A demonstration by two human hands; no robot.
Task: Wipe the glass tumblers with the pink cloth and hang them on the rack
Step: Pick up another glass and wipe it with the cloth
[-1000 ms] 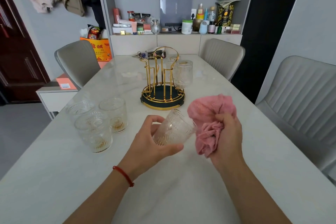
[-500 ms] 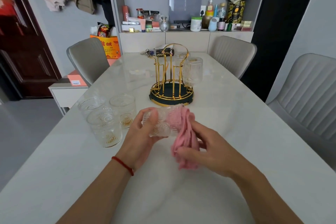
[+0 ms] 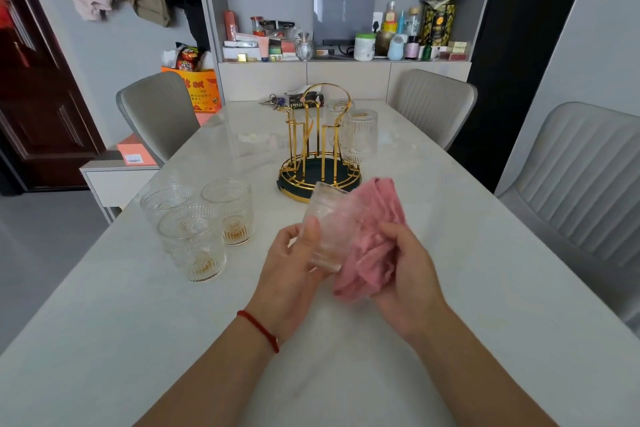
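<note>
Glass tumbler (image 3: 329,225), held above the table (image 3: 450,288), long axis tilted, far end leaning away toward the gold rack (image 3: 320,149) directly beyond. Left hand (image 3: 291,263) grips its near end, thumb along the wall. Pink cloth (image 3: 374,239) lies against its right side, bunched in the curled right hand (image 3: 405,270). Three tumblers (image 3: 197,218) stand left.

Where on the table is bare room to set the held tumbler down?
Bare tabletop lies right of the rack and pink cloth, toward the table edge, and in front of both wrists. It is crowded at the left, where three tumblers cluster.
</note>
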